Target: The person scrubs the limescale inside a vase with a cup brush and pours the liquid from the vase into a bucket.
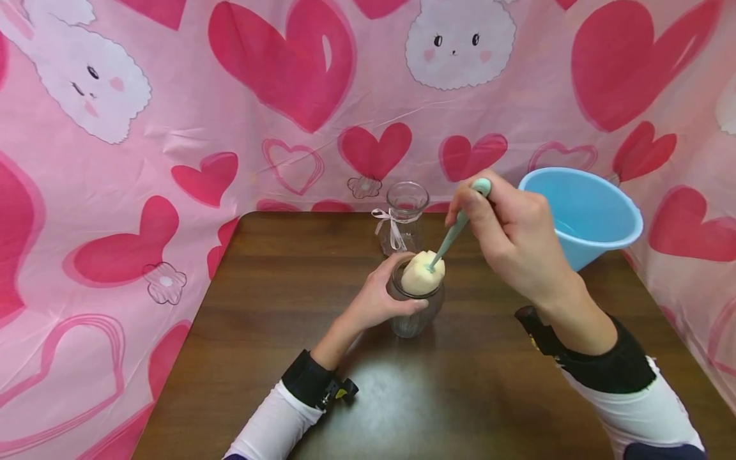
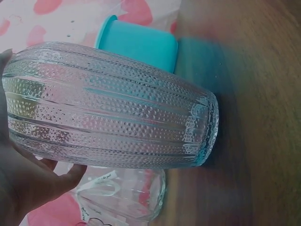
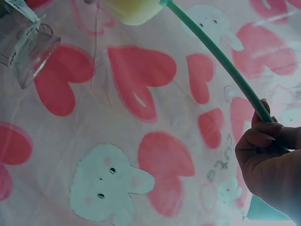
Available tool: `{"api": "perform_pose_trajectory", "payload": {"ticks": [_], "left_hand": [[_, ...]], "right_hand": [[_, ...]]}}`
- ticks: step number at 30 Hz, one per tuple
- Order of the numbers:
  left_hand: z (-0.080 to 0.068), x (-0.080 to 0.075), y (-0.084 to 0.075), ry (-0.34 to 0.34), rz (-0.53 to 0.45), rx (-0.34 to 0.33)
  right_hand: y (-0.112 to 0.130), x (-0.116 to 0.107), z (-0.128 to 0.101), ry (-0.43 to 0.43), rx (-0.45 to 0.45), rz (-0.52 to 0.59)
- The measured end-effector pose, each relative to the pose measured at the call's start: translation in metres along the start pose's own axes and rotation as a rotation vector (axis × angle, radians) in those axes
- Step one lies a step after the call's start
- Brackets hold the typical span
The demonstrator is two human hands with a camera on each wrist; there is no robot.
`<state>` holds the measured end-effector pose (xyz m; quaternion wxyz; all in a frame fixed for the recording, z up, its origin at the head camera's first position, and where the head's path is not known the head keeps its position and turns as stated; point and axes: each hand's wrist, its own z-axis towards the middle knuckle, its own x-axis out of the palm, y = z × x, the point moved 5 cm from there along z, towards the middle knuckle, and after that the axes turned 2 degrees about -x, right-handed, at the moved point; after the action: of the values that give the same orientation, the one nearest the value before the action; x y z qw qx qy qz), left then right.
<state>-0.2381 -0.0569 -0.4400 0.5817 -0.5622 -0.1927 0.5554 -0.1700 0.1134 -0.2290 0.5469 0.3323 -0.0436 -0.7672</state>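
Observation:
My left hand [image 1: 376, 299] grips a clear ribbed glass vase [image 1: 409, 324] near its rim, thumb on the near side. In the left wrist view, the dimpled wall of this vase [image 2: 113, 108] fills the middle. My right hand [image 1: 520, 239] holds a sponge bottle brush by its pale green handle [image 1: 451, 235], above and to the right of the vase. The brush's cream sponge head [image 1: 421, 276] sits at the vase mouth, partly inside and partly above the rim. Whether the vase base touches the table cannot be told.
A second glass vase [image 1: 411, 220] with a white ribbon bow stands just behind the held one. At the back right is a light blue plastic basin [image 1: 604, 245]. A pink heart-patterned cloth [image 1: 322, 150] hangs around the dark wooden table [image 1: 276, 300].

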Motion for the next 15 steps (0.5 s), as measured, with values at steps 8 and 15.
{"api": "perform_pose_trajectory", "payload": {"ticks": [8, 15], "left_hand": [[0.002, -0.001, 0.000, 0.010, -0.027, 0.034], [-0.001, 0.001, -0.002, 0.017, -0.046, 0.006]], "right_hand": [[-0.020, 0.019, -0.005, 0.095, 0.088, -0.011], [-0.006, 0.002, 0.002, -0.010, 0.055, 0.088]]}}
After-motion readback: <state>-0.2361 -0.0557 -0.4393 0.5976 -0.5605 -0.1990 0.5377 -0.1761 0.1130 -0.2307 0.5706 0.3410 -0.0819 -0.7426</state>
